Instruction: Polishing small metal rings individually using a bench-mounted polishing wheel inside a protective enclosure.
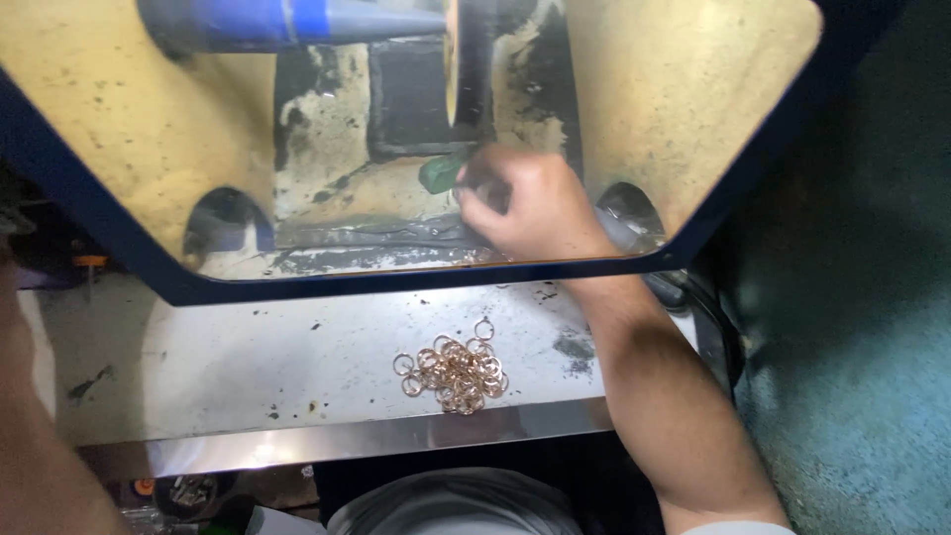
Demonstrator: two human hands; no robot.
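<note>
The green block [439, 170] sits inside the yellow-walled polishing hood [693, 89], just below the edge of the upright buffing wheel [454, 59], and the right hand [530, 203] is closed around its near end, fingers curled tight with the knuckles toward the camera. Only the far tip of the block shows past the fingers; whether it touches the wheel cannot be told. The right forearm runs from the lower right corner of the head view up over the hood's dark blue rim [396, 279] and into the opening. A blue cone-shaped spindle cover [287, 22] lies across the top left, pointing at the wheel. The hood's back wall and floor are streaked with black grime.

On the pale, stained bench [248, 357] in front of the hood, a loose heap of small gold-coloured rings [454, 369] lies near the steel front edge [347, 444], well apart from the hand. The left arm [40, 436] shows only as a blurred forearm at the left border; its hand is out of view, so its grip cannot be seen.
</note>
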